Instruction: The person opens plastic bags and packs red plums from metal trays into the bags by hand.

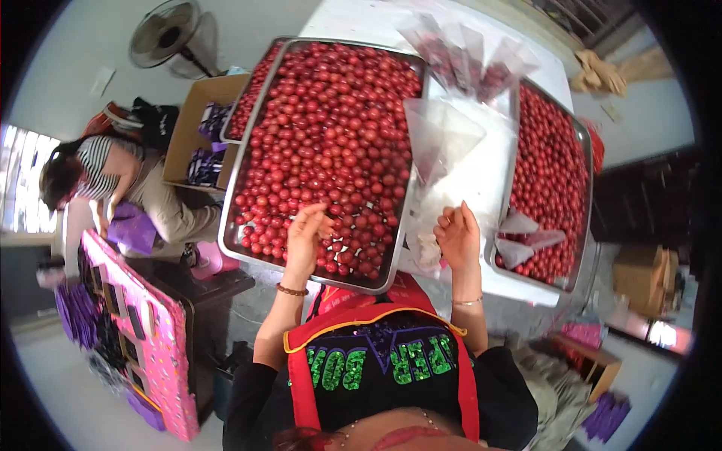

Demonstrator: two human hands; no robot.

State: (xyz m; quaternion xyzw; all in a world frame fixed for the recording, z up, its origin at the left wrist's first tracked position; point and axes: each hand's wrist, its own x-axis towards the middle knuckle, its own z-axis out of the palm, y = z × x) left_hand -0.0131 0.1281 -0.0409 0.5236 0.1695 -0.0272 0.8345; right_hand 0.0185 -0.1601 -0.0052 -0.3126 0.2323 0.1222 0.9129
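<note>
My left hand (307,229) is over the near part of a large metal tray (235,197) filled with small round red fruits (323,128) that look like cherries. Its fingers are loosely bent and apart, with no fruit visible in them. Right of that tray, my right hand (457,231) is raised over the white table, half curled, its fingers apart and holding nothing I can see. Just beyond it lies a clear cone-shaped plastic bag (444,135). Near its wrist is a crumpled whitish scrap (429,252).
Several filled clear cone bags (470,64) lie at the table's (470,180) far side. Another fruit tray (549,173) stands at right, with plastic pieces (526,240) on it. At left, a seated person (113,173) handles something purple beside a cardboard box (192,124).
</note>
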